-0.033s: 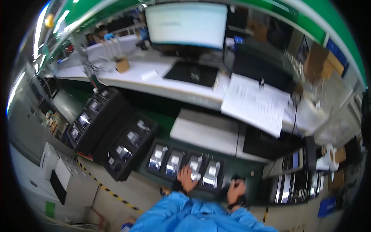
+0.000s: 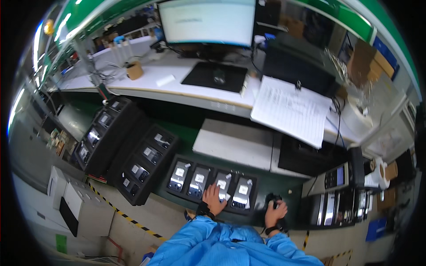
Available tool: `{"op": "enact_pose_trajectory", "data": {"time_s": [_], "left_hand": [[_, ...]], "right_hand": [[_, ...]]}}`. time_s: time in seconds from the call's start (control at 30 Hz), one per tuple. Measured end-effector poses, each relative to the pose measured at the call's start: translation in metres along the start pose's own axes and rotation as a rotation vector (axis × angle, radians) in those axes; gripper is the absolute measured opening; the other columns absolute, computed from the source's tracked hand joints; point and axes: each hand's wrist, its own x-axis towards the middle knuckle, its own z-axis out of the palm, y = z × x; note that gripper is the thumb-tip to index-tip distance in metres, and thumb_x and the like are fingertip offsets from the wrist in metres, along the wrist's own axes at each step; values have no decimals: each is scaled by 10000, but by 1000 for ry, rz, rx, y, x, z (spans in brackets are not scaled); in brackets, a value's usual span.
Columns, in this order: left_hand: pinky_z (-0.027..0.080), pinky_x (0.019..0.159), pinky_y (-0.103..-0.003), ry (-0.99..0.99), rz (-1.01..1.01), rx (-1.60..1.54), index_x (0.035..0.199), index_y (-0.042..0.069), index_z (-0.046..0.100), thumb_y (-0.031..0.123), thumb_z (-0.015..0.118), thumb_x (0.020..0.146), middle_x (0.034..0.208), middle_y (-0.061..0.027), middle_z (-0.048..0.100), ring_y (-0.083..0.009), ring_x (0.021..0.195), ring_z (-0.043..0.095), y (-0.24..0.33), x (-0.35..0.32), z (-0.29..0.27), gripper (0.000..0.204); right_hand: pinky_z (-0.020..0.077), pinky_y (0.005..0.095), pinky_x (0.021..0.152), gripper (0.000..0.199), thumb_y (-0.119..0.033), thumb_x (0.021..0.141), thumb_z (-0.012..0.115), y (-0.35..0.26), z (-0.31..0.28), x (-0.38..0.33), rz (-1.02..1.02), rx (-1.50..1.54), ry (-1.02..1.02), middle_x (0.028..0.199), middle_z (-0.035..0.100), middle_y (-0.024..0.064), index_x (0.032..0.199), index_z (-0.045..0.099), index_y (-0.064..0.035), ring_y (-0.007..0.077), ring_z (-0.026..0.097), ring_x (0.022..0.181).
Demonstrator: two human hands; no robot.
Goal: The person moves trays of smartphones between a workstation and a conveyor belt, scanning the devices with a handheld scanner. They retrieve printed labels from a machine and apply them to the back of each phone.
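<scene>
My left hand lies with its fingers apart over the lower left part of the third smartphone in a black foam tray. A row of several phones sits in this tray, each bearing a white label. To the tray's right, my right hand is closed around a black handheld device. Its exact kind is hard to make out, since my fingers cover part of it. A dark band circles each wrist below blue sleeves.
Two more black foam trays of phones, one upper and one lower, stand at left. Beyond are a white box, a clipboard of papers, a monitor and a mouse. Stacked equipment stands at right.
The whole view has shifted slightly and looks sharper. Both hands keep about the same places, the left at the third phone and the right on the black device.
</scene>
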Motion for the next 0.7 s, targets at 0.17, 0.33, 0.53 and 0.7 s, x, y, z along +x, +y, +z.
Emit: {"op": "enact_pose_trajectory", "data": {"time_s": [0.17,0.33,0.53,0.7], "left_hand": [[335,1169,-535,-146,-25,-117,1414,47,527,313,752,780,1549,-198,437,-414,1439,400,-4,8,-17,723],[347,1165,-540,-92,-60,-184,1382,5,535,238,728,807,1515,-227,456,-443,1417,413,-5,-9,-29,650],[338,1174,-556,-11,-108,-179,1373,-6,526,174,711,796,1499,-252,456,-472,1397,416,-16,-39,-50,632],[336,1189,-534,-133,-63,-185,1383,2,525,103,695,747,1471,-199,508,-398,1428,434,-40,-47,-75,666]], "right_hand": [[538,419,789,668,-218,851,812,34,18,20,482,378,-316,1017,684,145,1384,462,-20,297,668,868],[522,295,574,597,-199,855,834,5,28,45,703,830,-599,930,652,79,1318,487,-52,175,645,664],[509,280,450,678,-233,881,820,-133,-2,23,750,1002,-842,942,667,93,1418,441,-67,145,626,539],[516,250,515,839,-200,874,842,-237,34,-30,510,1011,-1152,985,694,73,1543,351,-70,106,645,626]]}}
